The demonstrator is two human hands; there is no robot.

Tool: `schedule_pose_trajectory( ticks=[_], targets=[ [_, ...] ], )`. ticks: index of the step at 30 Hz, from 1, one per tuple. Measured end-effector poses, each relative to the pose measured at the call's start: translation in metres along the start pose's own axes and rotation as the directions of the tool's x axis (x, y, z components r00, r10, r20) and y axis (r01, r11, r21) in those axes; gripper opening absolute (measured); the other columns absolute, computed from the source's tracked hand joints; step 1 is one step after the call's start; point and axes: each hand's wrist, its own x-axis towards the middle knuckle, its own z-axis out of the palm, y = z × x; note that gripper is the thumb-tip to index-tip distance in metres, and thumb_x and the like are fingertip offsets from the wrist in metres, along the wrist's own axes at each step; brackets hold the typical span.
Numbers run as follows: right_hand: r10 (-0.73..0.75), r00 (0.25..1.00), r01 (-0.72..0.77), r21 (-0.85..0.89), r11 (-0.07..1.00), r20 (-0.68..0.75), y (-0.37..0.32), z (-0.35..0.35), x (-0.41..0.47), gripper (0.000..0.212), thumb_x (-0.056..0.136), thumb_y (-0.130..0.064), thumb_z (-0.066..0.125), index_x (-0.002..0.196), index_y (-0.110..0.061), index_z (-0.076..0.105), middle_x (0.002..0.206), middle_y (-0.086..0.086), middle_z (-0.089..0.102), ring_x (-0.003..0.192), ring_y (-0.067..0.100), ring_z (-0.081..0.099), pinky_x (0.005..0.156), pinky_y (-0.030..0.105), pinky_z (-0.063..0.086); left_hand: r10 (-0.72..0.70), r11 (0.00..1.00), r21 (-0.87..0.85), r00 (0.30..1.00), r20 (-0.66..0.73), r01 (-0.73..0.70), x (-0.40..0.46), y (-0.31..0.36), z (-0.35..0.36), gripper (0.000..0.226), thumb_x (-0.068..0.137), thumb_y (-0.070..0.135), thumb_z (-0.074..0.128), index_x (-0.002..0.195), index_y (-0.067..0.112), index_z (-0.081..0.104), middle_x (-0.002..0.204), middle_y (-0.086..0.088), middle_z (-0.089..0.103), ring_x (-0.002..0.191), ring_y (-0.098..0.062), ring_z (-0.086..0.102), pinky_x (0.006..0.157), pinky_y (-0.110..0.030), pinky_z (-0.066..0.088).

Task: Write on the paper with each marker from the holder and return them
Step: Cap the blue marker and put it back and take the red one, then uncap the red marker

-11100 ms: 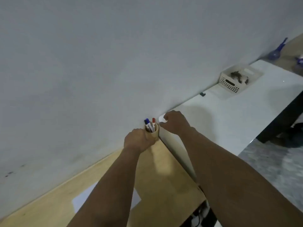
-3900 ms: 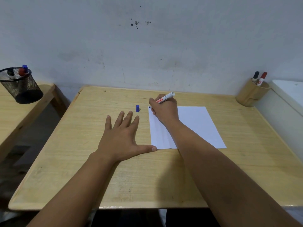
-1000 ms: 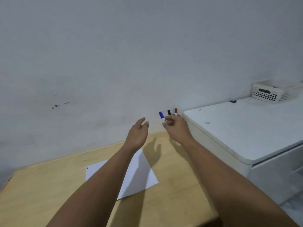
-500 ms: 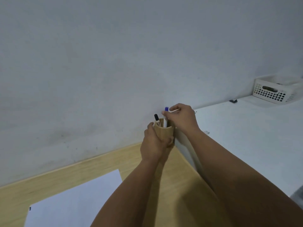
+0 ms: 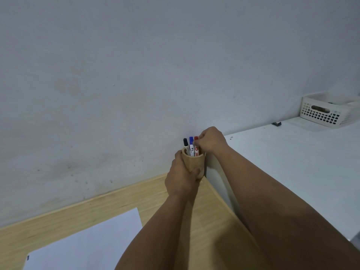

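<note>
Since half a second ago, the blue marker (image 5: 191,144) has dropped back among the others. Paper (image 5: 85,244) lies at lower left on the desk (image 5: 155,193). Left hand (image 5: 182,177) wraps the wooden holder (image 5: 193,162), steadying it; right hand (image 5: 211,141) pinches the red marker (image 5: 196,142). Best lifted straight up, holder kept braced.

Black cap (image 5: 185,141), blue cap (image 5: 191,139), red cap (image 5: 196,138); tan holder (image 5: 193,162); white paper (image 5: 87,244).
</note>
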Motion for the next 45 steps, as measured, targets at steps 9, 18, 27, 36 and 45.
schedule_pose_trajectory(
  ticks=[9, 18, 27, 36, 45],
  targets=[
    [-0.138, 0.903, 0.296, 0.356, 0.886, -0.408, -0.036, -0.056, -0.046, 0.018, 0.097, -0.028, 0.078, 0.102, -0.011, 0.075, 0.09, -0.004, 0.076, 0.073, 0.001, 0.066, 0.069, 0.019, 0.048, -0.032, 0.999, 0.031, 0.998, 0.05, 0.031, -0.009, 0.017, -0.055, 0.07, 0.096, 0.034, 0.063, 0.158, 0.026, 0.03, 0.148, -0.006, 0.057, 0.129, -0.028, 0.06, 0.099, -0.04, 0.049],
    [-0.24, 0.971, 0.175, 0.661, 0.73, 0.008, -0.087, -0.005, -0.156, 0.015, 0.103, -0.028, 0.072, 0.113, -0.019, 0.081, 0.089, 0.004, 0.074, 0.076, 0.019, 0.067, 0.067, 0.031, 0.061, -0.052, 0.992, -0.12, 0.996, -0.074, 0.043, -0.066, 0.021, -0.19, 0.043, 0.094, 0.061, 0.044, 0.103, 0.024, 0.064, 0.091, 0.004, 0.074, 0.088, -0.022, 0.073, 0.088, -0.045, 0.059],
    [-0.407, 0.806, 0.051, 0.635, 0.77, 0.429, -0.141, 0.061, -0.263, 0.019, 0.097, -0.015, 0.079, 0.11, -0.001, 0.082, 0.094, 0.006, 0.08, 0.075, 0.015, 0.067, 0.066, 0.024, 0.057, -0.095, 0.991, -0.079, 0.988, 0.12, 0.105, -0.144, -0.029, -0.309, 0.048, 0.107, 0.046, 0.039, 0.096, 0.006, 0.063, 0.08, -0.009, 0.069, 0.064, -0.023, 0.056, 0.068, -0.039, 0.056],
    [-0.53, 0.766, 0.407, 0.364, 0.838, 0.364, -0.183, 0.11, -0.305, 0.026, 0.098, -0.037, 0.076, 0.085, -0.015, 0.081, 0.065, -0.002, 0.063, 0.056, 0.014, 0.046, 0.055, 0.028, 0.036, -0.101, 0.959, 0.247, 0.983, -0.151, 0.136, -0.163, -0.081, -0.389, 0.047, 0.11, 0.041, 0.032, 0.092, 0.012, 0.065, 0.101, -0.019, 0.072, 0.088, -0.036, 0.067, 0.088, -0.052, 0.056],
    [-0.335, 0.888, 0.104, 0.573, 0.813, 0.315, -0.162, 0.142, -0.287, 0.01, 0.111, -0.016, 0.056, 0.119, -0.02, 0.06, 0.088, 0.011, 0.07, 0.057, 0.017, 0.057, 0.056, 0.028, 0.047, -0.147, 0.695, 0.699, 0.985, -0.088, 0.166, -0.175, -0.165, -0.399, 0.038, 0.107, 0.046, 0.039, 0.109, 0.015, 0.062, 0.112, -0.011, 0.069, 0.102, -0.035, 0.064, 0.076, -0.038, 0.044]
  ],
)
